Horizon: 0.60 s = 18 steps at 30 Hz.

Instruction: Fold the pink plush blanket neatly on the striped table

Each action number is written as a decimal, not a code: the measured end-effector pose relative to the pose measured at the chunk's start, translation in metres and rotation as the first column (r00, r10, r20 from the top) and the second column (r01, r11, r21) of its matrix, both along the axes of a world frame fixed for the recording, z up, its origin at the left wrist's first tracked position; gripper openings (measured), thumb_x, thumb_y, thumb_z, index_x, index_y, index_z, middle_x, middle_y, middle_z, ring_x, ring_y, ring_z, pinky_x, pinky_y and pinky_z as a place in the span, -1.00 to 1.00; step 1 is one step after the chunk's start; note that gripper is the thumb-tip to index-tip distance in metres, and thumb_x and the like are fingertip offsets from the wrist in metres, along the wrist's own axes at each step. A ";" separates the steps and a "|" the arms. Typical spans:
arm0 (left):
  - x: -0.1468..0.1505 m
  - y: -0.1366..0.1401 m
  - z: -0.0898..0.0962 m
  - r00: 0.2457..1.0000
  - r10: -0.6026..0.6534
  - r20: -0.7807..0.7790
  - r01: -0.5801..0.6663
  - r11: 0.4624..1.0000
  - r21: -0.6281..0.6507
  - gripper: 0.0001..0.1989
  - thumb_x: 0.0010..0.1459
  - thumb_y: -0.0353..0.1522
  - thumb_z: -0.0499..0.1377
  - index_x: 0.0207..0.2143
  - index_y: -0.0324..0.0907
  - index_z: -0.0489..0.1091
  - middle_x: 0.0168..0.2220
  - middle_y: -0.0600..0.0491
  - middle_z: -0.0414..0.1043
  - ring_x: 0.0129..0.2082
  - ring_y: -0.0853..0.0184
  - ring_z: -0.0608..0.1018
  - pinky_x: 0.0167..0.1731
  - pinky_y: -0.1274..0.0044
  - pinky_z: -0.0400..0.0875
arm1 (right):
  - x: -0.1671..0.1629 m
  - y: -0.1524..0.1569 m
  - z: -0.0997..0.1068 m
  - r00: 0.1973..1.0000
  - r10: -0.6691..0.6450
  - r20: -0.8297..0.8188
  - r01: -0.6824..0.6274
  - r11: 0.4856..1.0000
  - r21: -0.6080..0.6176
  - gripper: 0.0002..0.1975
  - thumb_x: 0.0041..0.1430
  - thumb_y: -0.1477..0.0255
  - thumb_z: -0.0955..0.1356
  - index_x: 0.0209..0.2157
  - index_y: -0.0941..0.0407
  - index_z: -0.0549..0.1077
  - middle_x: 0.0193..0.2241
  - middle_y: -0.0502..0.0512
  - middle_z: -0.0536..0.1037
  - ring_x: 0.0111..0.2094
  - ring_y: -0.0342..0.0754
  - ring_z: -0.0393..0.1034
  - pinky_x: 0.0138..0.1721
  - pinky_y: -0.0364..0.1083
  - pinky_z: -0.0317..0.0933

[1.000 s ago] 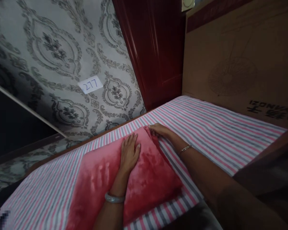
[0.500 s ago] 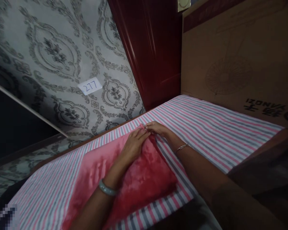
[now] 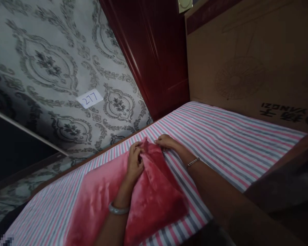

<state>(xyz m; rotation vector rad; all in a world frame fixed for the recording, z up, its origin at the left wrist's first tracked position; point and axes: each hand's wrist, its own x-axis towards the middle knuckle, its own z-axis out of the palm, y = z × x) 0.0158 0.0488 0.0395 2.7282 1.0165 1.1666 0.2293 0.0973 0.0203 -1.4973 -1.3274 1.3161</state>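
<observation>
A pink-to-red plush cloth (image 3: 154,201), roughly rectangular, lies on a striped sheet (image 3: 210,136). My left hand (image 3: 135,160), with a bangle on the wrist, has its fingers curled into the cloth's upper edge and pulls it into folds. My right hand (image 3: 166,141), wearing a thin bracelet, is closed in a pinch at the cloth's upper right corner. Its fingertips seem to hold the edge there, though the exact contact is small and dim. A little tuft of the cloth stands up between the two hands.
A large cardboard box (image 3: 246,61) stands at the far right edge of the striped surface. Behind it rises a dark red glossy panel (image 3: 154,51). The patterned wall (image 3: 48,68) carries a white paper marked 277 (image 3: 89,98). A dark panel (image 3: 15,150) is at the left.
My left hand has gone from lying flat on the cloth to gripping it, shifting left and gathering folds. My right hand has separated slightly from it. The view has shifted a little.
</observation>
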 end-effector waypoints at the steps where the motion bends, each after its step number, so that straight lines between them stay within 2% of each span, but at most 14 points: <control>1: 0.000 0.000 -0.001 1.000 0.006 0.024 -0.006 1.000 -0.004 -0.68 -0.07 -0.61 0.01 -0.27 -0.12 0.29 0.05 -0.08 0.29 0.11 0.19 0.38 0.08 0.29 0.34 | -0.001 -0.001 0.000 0.999 -0.001 -0.033 0.002 1.000 0.012 -0.80 0.15 0.42 0.44 -0.51 0.13 0.43 -0.82 -0.10 0.32 -0.77 -0.18 0.19 -0.63 -0.19 0.09; 3: 0.001 -0.001 -0.001 0.998 0.007 0.064 -0.007 1.000 0.001 -0.69 -0.06 -0.60 0.02 -0.28 -0.13 0.31 0.05 -0.07 0.28 0.10 0.19 0.39 0.07 0.31 0.35 | -0.003 -0.003 0.001 0.993 -0.003 -0.116 0.006 1.000 0.029 -0.87 0.11 0.45 0.45 -0.43 0.12 0.42 -0.81 -0.16 0.30 -0.77 -0.20 0.16 -0.64 -0.21 0.08; 7: 0.003 -0.003 0.001 0.991 0.021 0.132 -0.022 1.000 0.006 -0.72 -0.05 -0.59 0.04 -0.28 -0.12 0.31 0.03 -0.07 0.30 0.07 0.18 0.41 0.03 0.32 0.38 | -0.002 -0.004 0.002 0.955 0.019 -0.296 -0.011 1.000 0.029 -0.87 0.11 0.44 0.42 -0.28 0.12 0.42 -0.73 -0.17 0.33 -0.72 -0.21 0.19 -0.64 -0.22 0.11; 10: 0.002 -0.002 0.000 0.985 0.006 0.175 -0.007 1.000 0.011 -0.78 0.00 -0.55 0.08 -0.29 -0.11 0.31 0.00 -0.06 0.32 0.03 0.19 0.43 0.02 0.32 0.38 | -0.001 -0.007 0.002 0.922 0.079 -0.380 -0.079 0.997 0.015 -0.88 0.11 0.44 0.40 -0.29 0.14 0.44 -0.67 -0.11 0.40 -0.68 -0.19 0.26 -0.61 -0.20 0.17; 12: 0.001 -0.001 0.000 0.980 -0.014 0.199 0.013 1.000 0.008 -0.83 0.06 -0.51 0.08 -0.28 -0.11 0.31 -0.02 -0.05 0.33 0.02 0.20 0.44 0.02 0.32 0.38 | -0.002 -0.009 0.000 0.897 0.126 -0.423 -0.125 0.992 0.029 -0.88 0.09 0.43 0.41 -0.30 0.15 0.47 -0.65 -0.09 0.42 -0.68 -0.20 0.23 -0.61 -0.20 0.15; 15: 0.001 -0.001 -0.001 0.977 -0.008 0.211 0.013 1.000 -0.022 -0.88 0.11 -0.47 0.08 -0.29 -0.11 0.30 -0.04 -0.06 0.35 0.01 0.20 0.45 0.01 0.32 0.40 | -0.004 -0.009 -0.002 0.843 0.097 -0.530 -0.061 0.995 0.084 -0.77 0.05 0.48 0.42 -0.19 0.17 0.52 -0.65 -0.11 0.43 -0.70 -0.24 0.16 -0.63 -0.22 0.07; 18: 0.000 0.000 -0.001 0.977 0.006 0.214 -0.005 1.000 -0.007 -0.89 0.10 -0.48 0.08 -0.32 -0.11 0.29 -0.05 -0.05 0.36 -0.01 0.21 0.46 0.01 0.31 0.40 | -0.006 -0.006 -0.005 0.780 0.034 -0.625 0.025 0.996 0.085 -0.63 0.01 0.55 0.41 -0.07 0.18 0.50 -0.62 -0.09 0.47 -0.68 -0.23 0.18 -0.60 -0.21 0.07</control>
